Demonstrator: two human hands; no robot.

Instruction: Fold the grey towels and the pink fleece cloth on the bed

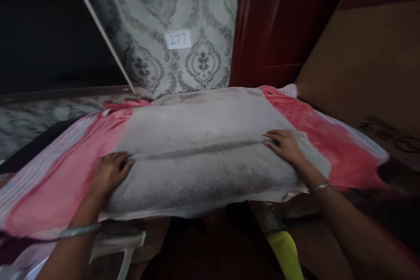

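A light grey cloth [197, 122] lies spread in front of me, with a darker crease running across its middle from side to side. At the crease's left end, my left hand [110, 173] has its fingers and thumb closed on the cloth's edge. On the opposite end of the crease, my right hand [287, 146] pinches the cloth between thumb and fingers. Beneath the grey cloth, a pink cloth [65, 183] with striped edging shows on both sides. What lies under the cloths is hidden.
Behind the cloth stand a patterned wall [203, 8] with a paper label [177, 39] reading 277, a dark red panel [272, 22] and a large cardboard box [370, 65]. A black screen [49, 26] is at left. Below are a white stool-like frame [126, 245] and something yellow-green [287, 253].
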